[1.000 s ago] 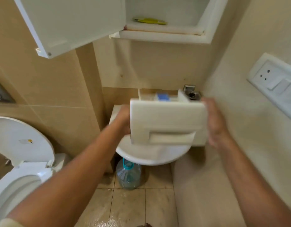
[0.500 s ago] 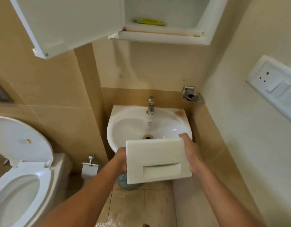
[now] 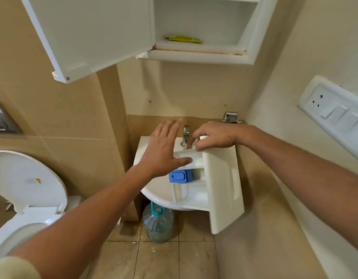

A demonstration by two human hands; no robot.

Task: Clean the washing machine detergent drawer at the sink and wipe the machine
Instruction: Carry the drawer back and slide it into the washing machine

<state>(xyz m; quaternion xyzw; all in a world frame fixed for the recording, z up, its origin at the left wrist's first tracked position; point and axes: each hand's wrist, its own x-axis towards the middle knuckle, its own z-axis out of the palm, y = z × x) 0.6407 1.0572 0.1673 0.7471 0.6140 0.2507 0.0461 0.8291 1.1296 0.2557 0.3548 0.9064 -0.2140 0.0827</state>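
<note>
white plastic detergent drawer (image 3: pixel 221 178) now lies across the sink (image 3: pixel 152 193), compartments up, front panel to the right. half a second ago you held it upright in front of the basin with both hands. left grip (image 3: pixel 164 150) has let go, fingers spread flat above the drawer, near the tap (image 3: pixel 186 133). right grip (image 3: pixel 214 136) curls round the drawer's far end. blue insert (image 3: pixel 181 176) is exposed. carrying looks done, rinsing likely next.

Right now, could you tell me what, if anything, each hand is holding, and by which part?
The right hand grips the drawer at its far corner, beside the tap. The left hand is open, holding nothing.
</note>
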